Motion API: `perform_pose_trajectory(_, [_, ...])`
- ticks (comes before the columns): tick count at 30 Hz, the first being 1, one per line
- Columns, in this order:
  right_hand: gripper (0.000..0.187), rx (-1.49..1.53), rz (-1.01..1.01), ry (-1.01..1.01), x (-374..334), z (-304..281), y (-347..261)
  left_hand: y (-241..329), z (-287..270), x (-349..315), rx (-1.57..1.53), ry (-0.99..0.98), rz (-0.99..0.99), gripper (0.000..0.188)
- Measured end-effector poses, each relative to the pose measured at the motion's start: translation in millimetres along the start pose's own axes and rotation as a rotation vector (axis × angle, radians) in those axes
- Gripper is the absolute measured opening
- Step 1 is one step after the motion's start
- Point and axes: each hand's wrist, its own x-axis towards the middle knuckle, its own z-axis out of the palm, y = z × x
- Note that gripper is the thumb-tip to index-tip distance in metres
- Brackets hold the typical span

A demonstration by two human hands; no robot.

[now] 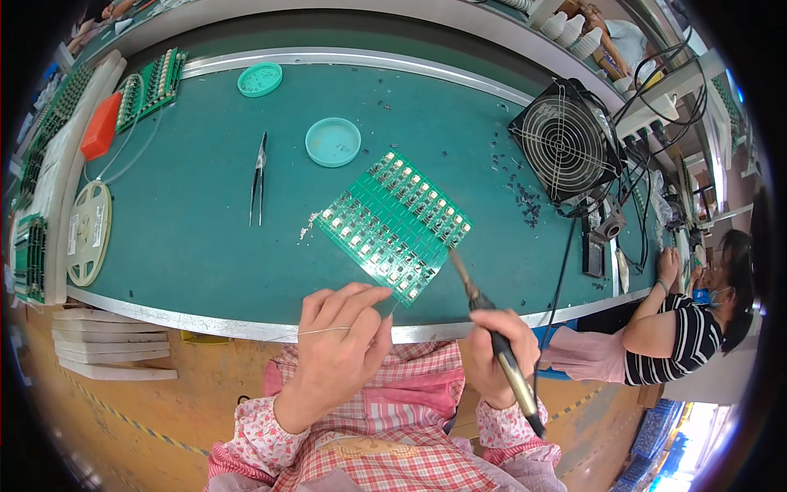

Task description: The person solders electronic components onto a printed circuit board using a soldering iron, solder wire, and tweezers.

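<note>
Green rectangular circuit board (395, 227) lies angled on the teal table (197, 238), within easy reach: left hand (338, 348) fingers pinch thin solder wire (321, 331) toward its near edge, while right hand (497, 354) fingers clamp a black-handled soldering iron (492, 336), tip at the board.

two round dishes (333, 142) — one tweezers (258, 176), one fan (566, 141)

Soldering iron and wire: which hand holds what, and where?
The right hand grips the soldering iron by its handle; the left hand pinches thin solder wire between its fingertips.
</note>
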Motion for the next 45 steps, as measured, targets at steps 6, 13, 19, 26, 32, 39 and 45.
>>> perform_pose_trajectory(6, [0.016,0.24,-0.007,-0.078,-8,-6,-11,-1,5,0,0.046,-0.009,0.003,0.016])
perform_pose_trajectory(13, [0.017,0.201,-0.054,-0.115,-2,-1,-14,-2,9,-1,0.053,0.003,-0.003,0.017])
perform_pose_trajectory(19, [0.018,0.202,-0.042,-0.107,-3,4,-13,-3,10,0,0.089,0.001,0.019,0.019])
perform_pose_trajectory(26, [0.019,0.209,-0.06,-0.108,-1,7,-15,0,10,2,0.067,0.011,-0.008,0.017])
perform_pose_trajectory(32, [0.029,-0.049,-0.294,-0.317,2,3,-25,0,9,1,0.086,-0.012,-0.022,0.016])
perform_pose_trajectory(39, [0.03,-0.109,-0.23,-0.3,-13,6,-31,-3,8,0,0.103,-0.038,0.017,0.016])
perform_pose_trajectory(45, [0.031,-0.117,-0.257,-0.336,-17,6,-31,-2,7,-1,0.064,-0.021,-0.002,0.013])
